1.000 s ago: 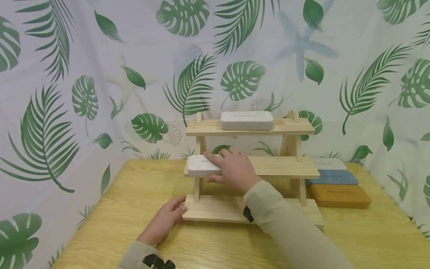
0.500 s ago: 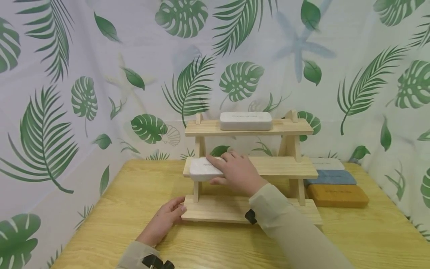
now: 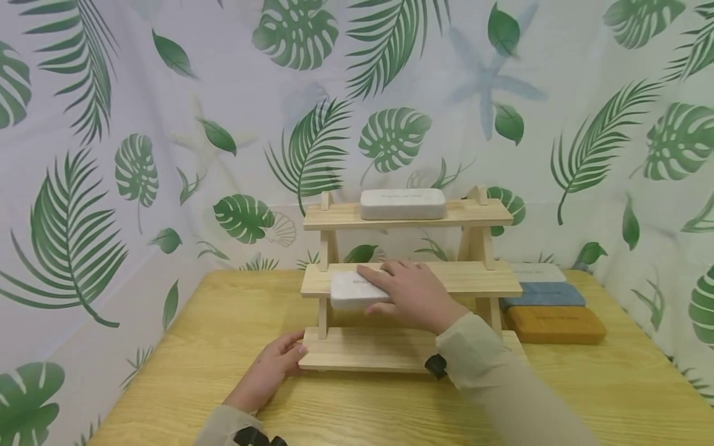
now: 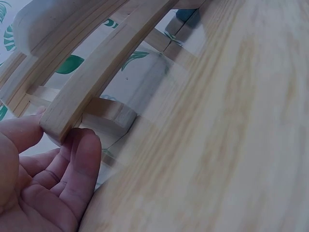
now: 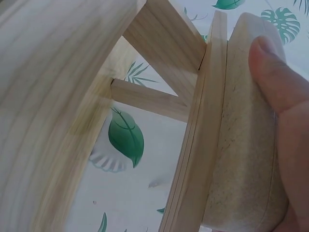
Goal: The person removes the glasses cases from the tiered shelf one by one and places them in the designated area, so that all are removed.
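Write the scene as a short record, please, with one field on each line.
Stand: wooden, three shelves
Left hand: grips the left end of the bottom shelf
Right hand: holds the lower white case at the middle shelf
Top shelf: upper white case
Table, right side: rear white case, blue case, orange case

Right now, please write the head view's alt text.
Right hand grips a white case at the middle shelf of a wooden stand; left hand holds the bottom shelf. Another white case lies on top; at right: orange case, blue case, third white case.
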Demonstrator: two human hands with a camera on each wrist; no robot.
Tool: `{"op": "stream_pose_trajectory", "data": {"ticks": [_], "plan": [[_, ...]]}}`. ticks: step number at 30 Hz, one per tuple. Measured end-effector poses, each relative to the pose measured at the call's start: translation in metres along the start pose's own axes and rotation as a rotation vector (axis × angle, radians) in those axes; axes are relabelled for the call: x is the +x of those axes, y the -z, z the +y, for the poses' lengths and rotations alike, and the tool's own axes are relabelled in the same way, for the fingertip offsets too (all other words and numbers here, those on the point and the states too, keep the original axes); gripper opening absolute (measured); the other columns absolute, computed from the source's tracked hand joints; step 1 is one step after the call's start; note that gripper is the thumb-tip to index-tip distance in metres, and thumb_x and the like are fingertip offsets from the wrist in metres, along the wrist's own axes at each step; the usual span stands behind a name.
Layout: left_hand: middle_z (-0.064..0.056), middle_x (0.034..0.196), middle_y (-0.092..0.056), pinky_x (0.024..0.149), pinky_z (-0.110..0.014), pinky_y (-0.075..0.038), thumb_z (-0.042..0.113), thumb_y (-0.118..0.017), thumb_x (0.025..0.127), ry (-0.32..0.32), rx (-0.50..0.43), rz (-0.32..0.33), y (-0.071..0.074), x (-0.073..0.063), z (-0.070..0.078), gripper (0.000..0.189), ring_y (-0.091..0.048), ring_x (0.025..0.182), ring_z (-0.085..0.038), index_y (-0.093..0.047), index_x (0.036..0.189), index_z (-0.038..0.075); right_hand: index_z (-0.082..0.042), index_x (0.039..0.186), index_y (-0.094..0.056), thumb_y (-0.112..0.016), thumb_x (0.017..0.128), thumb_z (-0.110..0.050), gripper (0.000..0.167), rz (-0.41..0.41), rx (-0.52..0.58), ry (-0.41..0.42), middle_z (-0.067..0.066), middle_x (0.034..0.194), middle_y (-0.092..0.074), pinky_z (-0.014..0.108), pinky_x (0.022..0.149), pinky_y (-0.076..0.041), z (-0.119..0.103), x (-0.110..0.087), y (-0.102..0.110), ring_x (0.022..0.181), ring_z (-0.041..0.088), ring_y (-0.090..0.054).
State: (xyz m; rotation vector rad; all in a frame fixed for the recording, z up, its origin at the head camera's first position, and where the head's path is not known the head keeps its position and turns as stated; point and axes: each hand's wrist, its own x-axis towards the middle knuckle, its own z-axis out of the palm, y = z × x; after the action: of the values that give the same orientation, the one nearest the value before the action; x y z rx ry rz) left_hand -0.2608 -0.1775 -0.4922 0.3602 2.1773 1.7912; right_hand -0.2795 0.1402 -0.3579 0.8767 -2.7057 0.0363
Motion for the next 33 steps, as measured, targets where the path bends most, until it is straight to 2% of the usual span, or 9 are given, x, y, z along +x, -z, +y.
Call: {"op": "stream_pose_trajectory", "data": {"ticks": [5,8,18,26,33], "plan": [[-0.017,0.124,-0.062,0.094,-0.041,-0.054,0.037,-0.055,0.106,-0.010,-0.029,-0.013,0.000,-0.001,-0.002,0.069,-0.066,0.110,-0.030,-0.030,0.156,-0.004,-0.028,0.157,-0.042,-0.058,0.089,-0.071,0.081,0.001,0.001,0.004,0.008,0.126,-0.062,0.051,0.088,-0.049,0.005,-0.007,-0.001,0.112,0.029,-0.059],[-0.016,0.125,-0.062,0.095,-0.041,-0.053,0.038,-0.055,0.106,-0.010,-0.013,-0.007,0.001,-0.002,-0.002,0.069,-0.066,0.110,-0.029,-0.031,0.155,-0.003,-0.028,0.157,-0.042,-0.059,0.089,-0.071,0.082,0.010,-0.001,0.003,0.008,0.124,-0.062,0.051,0.089,-0.049,0.009,-0.010,-0.001,0.111,0.029,-0.059],[-0.014,0.123,-0.064,0.095,-0.041,-0.053,0.041,-0.055,0.105,0.009,0.004,-0.003,0.003,-0.002,-0.003,0.069,-0.067,0.107,-0.028,-0.033,0.155,-0.001,-0.027,0.154,-0.046,-0.071,0.085,-0.064,0.082,0.045,0.027,-0.004,0.007,0.126,-0.063,0.053,0.090,-0.049,0.019,-0.031,0.006,0.113,0.031,-0.059],[-0.012,0.122,-0.063,0.098,-0.043,-0.051,0.045,-0.056,0.104,0.023,0.038,0.017,0.004,-0.001,-0.002,0.072,-0.067,0.105,-0.026,-0.033,0.156,0.001,-0.030,0.156,-0.044,-0.069,0.084,-0.067,0.085,0.027,0.026,-0.015,0.004,0.130,-0.060,0.051,0.088,-0.048,0.026,-0.041,0.008,0.116,0.028,-0.056],[-0.014,0.125,-0.062,0.095,-0.042,-0.053,0.045,-0.056,0.104,0.015,0.015,0.002,0.003,-0.001,0.001,0.072,-0.066,0.108,-0.027,-0.033,0.156,0.002,-0.028,0.154,-0.047,-0.071,0.082,-0.066,0.085,0.023,0.033,-0.024,0.004,0.129,-0.061,0.054,0.091,-0.047,0.031,-0.049,0.013,0.115,0.028,-0.057]]}}
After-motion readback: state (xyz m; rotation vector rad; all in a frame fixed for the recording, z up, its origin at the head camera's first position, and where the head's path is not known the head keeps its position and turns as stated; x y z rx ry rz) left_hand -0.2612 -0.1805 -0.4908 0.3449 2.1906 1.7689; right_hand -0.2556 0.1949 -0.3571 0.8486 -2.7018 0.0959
